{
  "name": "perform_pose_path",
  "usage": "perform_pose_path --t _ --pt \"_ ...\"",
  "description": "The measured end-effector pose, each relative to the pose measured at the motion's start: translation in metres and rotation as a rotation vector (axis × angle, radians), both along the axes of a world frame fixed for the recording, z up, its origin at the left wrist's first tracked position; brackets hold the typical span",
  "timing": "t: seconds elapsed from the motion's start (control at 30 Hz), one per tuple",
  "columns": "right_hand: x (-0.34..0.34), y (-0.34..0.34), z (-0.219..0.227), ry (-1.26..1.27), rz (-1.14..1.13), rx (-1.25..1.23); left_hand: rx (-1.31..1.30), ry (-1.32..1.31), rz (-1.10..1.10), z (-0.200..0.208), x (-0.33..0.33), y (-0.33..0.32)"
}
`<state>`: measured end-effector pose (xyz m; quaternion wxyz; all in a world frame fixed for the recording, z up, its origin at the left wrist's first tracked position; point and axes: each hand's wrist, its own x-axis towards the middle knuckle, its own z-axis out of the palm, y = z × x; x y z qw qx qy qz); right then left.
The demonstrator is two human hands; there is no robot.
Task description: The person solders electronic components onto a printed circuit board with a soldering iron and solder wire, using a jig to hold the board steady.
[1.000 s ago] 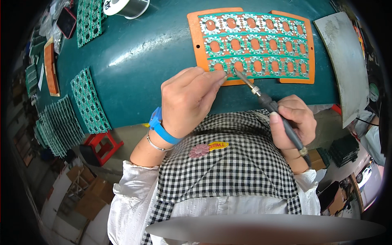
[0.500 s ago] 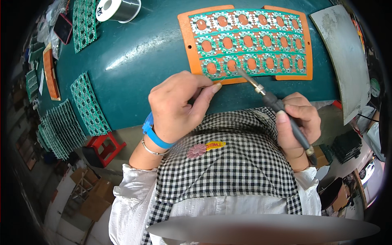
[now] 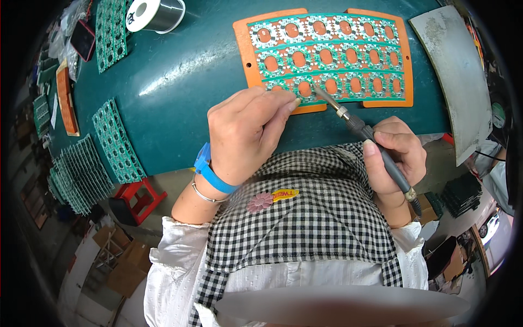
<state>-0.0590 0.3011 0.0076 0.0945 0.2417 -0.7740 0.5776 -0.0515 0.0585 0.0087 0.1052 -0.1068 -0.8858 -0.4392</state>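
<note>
My right hand grips the dark handle of a soldering iron. Its tip points up and left to the lowest row of a green circuit board panel, between two of the ring-shaped boards. The panel lies on an orange holder plate. My left hand is closed in a pinch over the panel's lower left edge, just left of the iron's tip. A strand of thin solder wire between its thumb and forefinger barely shows. The left fingers hide part of the lower left ring.
A spool of dark wire stands at the table's far left. More green panels lie along the left side, near a stack of panels and a phone. A grey sheet leans at the right edge. Below sits a red stool.
My left hand has moved up and right, with its fingertips closer to the iron's tip and over the panel's edge. The iron's tip has shifted slightly right along the lowest row.
</note>
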Motion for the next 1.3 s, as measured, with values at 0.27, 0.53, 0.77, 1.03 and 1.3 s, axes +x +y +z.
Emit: perform_pose_path --t 0.27,0.53,0.77,1.03,1.3 --pt "-0.001 -0.003 0.001 0.041 0.01 0.033 -0.052 0.029 0.017 -0.004 -0.006 0.002" --pt "0.004 0.005 0.003 0.068 -0.015 0.061 -0.139 0.089 -0.043 0.001 -0.003 0.004" --pt "0.003 0.014 -0.003 0.021 -0.025 -0.027 -0.136 0.128 -0.066 -0.003 -0.01 0.015" --pt "0.004 0.016 0.005 0.047 0.029 0.056 -0.184 0.11 -0.109 0.003 -0.01 0.019" --pt "0.007 0.031 -0.002 -0.033 -0.11 -0.18 -0.003 -0.038 -0.021 0.024 -0.009 0.016"
